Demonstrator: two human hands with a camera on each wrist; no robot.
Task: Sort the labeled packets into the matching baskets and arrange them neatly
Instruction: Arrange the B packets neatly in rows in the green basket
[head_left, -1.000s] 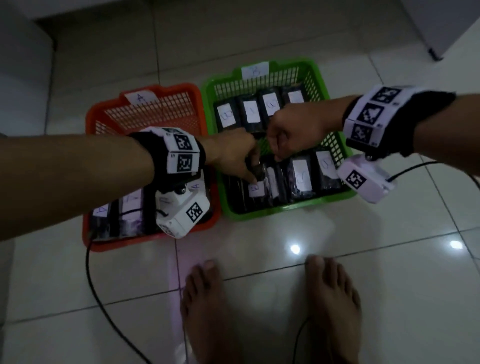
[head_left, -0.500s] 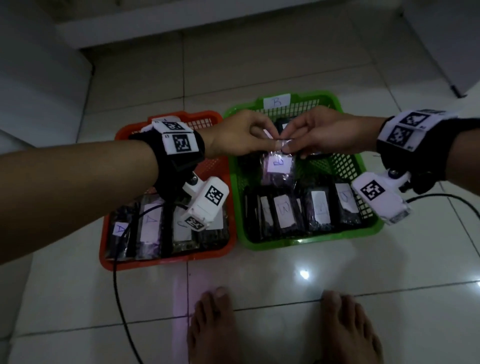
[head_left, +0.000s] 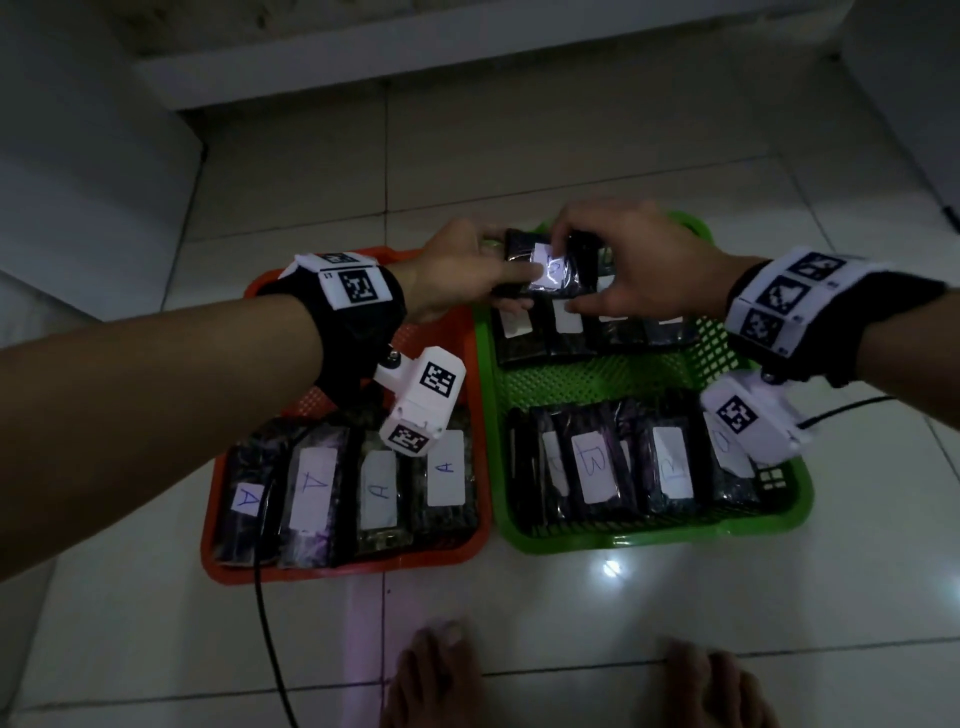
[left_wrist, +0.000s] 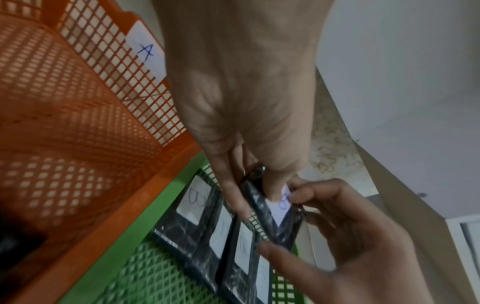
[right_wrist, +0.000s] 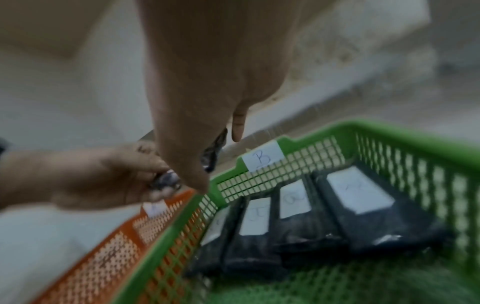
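Taking the green basket (head_left: 597, 379) as the landmark and going left to right: to its left, touching it side to side, sits the orange basket (head_left: 470, 415), whose near end holds a row of packets marked A (head_left: 379, 493); the left hand (head_left: 457, 270) reaches across to the green basket's far left corner, and half a second ago it and the right hand (head_left: 639, 265) were pinching one packet by its top edge so that it hung upright over the basket's middle; now the same packet (head_left: 550, 262) has been carried back over the far row of packets (head_left: 566, 322) and turned label up, which suggests it is about to be laid in that row; the left thumb lies on its white label with fingers beneath, pinching its left end; the right fingers are spread and curled round its right side, thumb low near the far row; the packet is held above that row, not yet resting, its long axis running roughly from the basket's far wall toward its near edge, tilted a little, in line with the row below; the label looks like a B, matching the basket's tag (right_wrist: 262, 159); the near row (head_left: 623, 462) lies full.
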